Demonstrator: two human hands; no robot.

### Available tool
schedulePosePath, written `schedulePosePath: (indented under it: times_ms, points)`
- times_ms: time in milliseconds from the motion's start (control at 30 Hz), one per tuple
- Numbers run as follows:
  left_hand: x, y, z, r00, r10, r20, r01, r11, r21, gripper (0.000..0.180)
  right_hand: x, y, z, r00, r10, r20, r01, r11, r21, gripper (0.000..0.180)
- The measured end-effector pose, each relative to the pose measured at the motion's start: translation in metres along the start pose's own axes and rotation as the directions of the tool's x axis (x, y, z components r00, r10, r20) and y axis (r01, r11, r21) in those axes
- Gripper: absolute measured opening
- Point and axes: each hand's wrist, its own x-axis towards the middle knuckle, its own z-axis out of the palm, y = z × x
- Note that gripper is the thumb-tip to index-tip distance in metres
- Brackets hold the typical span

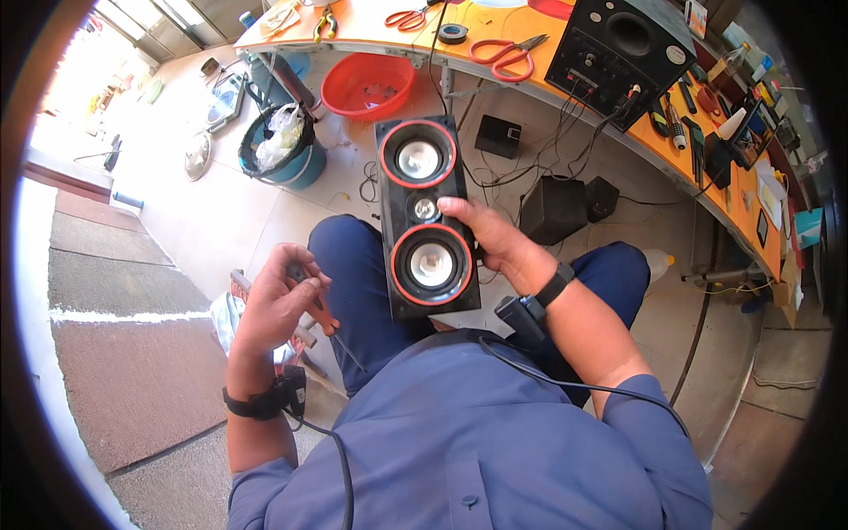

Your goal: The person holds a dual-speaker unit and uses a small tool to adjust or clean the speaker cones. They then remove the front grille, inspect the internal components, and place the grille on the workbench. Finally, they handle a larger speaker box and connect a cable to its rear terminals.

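A black rectangular speaker box (pixel 428 212) stands over my lap between my knees. Two large red-ringed cones with silvery centres face up, and a small round tweeter sits between them. My right hand (pixel 496 237) grips its right side, thumb resting beside the tweeter, the other fingers hidden behind. To the left, over my left thigh, my left hand (pixel 281 296) is closed round a screwdriver (pixel 324 315) with an orange and dark handle. Its thin shaft points down toward my leg, apart from the speaker. Both wrists wear black straps with small devices and cables.
An orange workbench (pixel 353 28) curves across the far side, bearing red-handled scissors (pixel 508 57), pliers (pixel 326 24), tape (pixel 453 34) and a larger black speaker (pixel 618 53) with cables. Below are a red basin (pixel 368 86), a blue bucket (pixel 305 166) and black boxes (pixel 554 209).
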Motion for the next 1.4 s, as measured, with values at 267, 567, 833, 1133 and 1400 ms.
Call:
schedulePosePath:
  times_ms: [267,567,833,1133,1400]
  points:
    - [-0.06,-0.038,-0.035,0.976,-0.055,0.209,0.097,0.976,-0.195,0.032,0.006,0.0,0.073,0.992,-0.123,-0.008,0.124,0.991,0.058,0.063]
    - [-0.1,-0.047,-0.102,0.966,0.253,0.045,-0.24,0.952,-0.19,0.044,0.031,0.01,0.135,0.991,-0.13,-0.004,0.13,0.988,0.08,0.062]
    - [-0.103,0.001,-0.148,0.52,0.836,-0.176,-0.798,0.549,0.248,0.049,0.043,0.035,0.165,0.99,-0.076,-0.122,0.065,0.993,-0.094,0.074]
    - [-0.097,0.003,-0.139,0.42,0.9,-0.117,-0.847,0.435,0.307,0.045,0.037,0.038,0.182,0.995,-0.094,-0.032,0.096,0.994,0.056,0.055]
    - [-0.096,-0.002,-0.138,0.439,0.891,-0.117,-0.842,0.453,0.294,0.049,0.039,0.038,0.183,0.996,-0.039,-0.076,0.042,0.999,0.032,0.055]
